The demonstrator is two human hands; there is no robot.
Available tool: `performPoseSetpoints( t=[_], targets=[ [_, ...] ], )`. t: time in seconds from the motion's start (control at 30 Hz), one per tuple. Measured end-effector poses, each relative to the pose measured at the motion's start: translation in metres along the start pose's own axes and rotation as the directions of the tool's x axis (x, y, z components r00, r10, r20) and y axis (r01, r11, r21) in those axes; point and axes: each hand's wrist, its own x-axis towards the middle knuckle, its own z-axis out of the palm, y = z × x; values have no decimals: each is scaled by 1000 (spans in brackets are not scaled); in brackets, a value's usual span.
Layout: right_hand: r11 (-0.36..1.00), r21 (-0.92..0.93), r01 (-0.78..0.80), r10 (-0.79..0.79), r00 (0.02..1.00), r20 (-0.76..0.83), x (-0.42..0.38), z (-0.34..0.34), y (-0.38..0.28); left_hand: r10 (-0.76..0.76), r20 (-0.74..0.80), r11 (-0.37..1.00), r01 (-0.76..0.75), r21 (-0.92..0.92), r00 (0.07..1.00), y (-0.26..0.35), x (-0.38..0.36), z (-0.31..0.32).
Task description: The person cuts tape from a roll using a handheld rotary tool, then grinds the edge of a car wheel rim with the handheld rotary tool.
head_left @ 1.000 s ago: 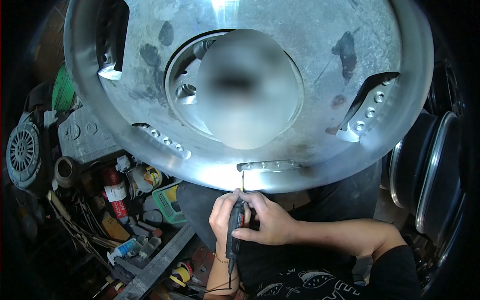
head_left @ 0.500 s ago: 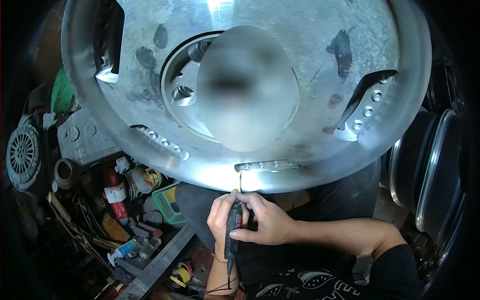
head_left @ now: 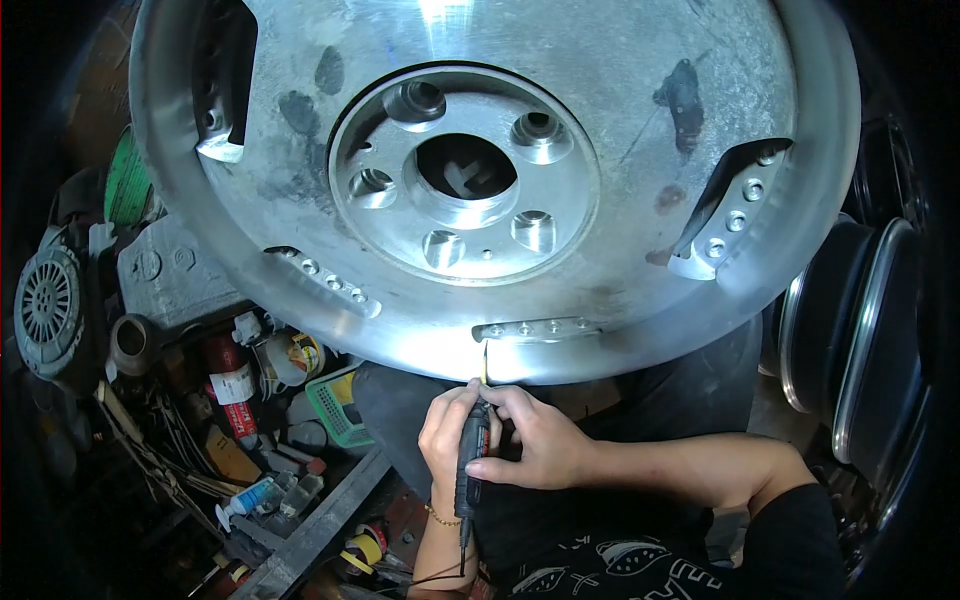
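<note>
A large bare-metal wheel [head_left: 625,225] lies tilted before me, its hub hole and round bolt holes facing up. Both hands are closed around a black, pen-shaped electric rotary tool [head_left: 468,490] with a cord at its rear end. My left hand [head_left: 442,430] grips it from the left, its fingers partly hidden behind the tool. From the right, my right hand [head_left: 545,440] pinches the front, thumb along the body. The thin yellowish bit [head_left: 485,362] points at the wheel's near rim, just below the left end of a slot [head_left: 540,330] lined with small round holes.
Black wheels with shiny rims [head_left: 850,340] stand at the right. Cluttered at the left are a grey motor-like housing [head_left: 50,305], a red can [head_left: 235,400], a green basket [head_left: 335,410] and a blue-labelled bottle [head_left: 250,498]. A metal bar [head_left: 320,520] runs beside my left arm.
The blurred patch over the wheel's centre is gone, so the hub and bolt holes show. The view has shifted very slightly; both hands keep the same grip on the tool.
</note>
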Motion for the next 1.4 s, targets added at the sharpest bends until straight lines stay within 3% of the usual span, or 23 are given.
performPoseSetpoints(
  t=[0.4,0.47,1.4],
  targets=[
    [1000,-12,-29,30,999,45,2,-4,-7,-7,-4,1000,7,-28,1000,4,1,-1],
    [999,-3,-35,35,998,48,3,-3,-8,-64,-23,998,64,-6,998,5,0,-1],
    [997,-18,-75,76,996,37,-1,-6,-8,-16,33,999,18,-45,999,2,0,0]
  ],
)
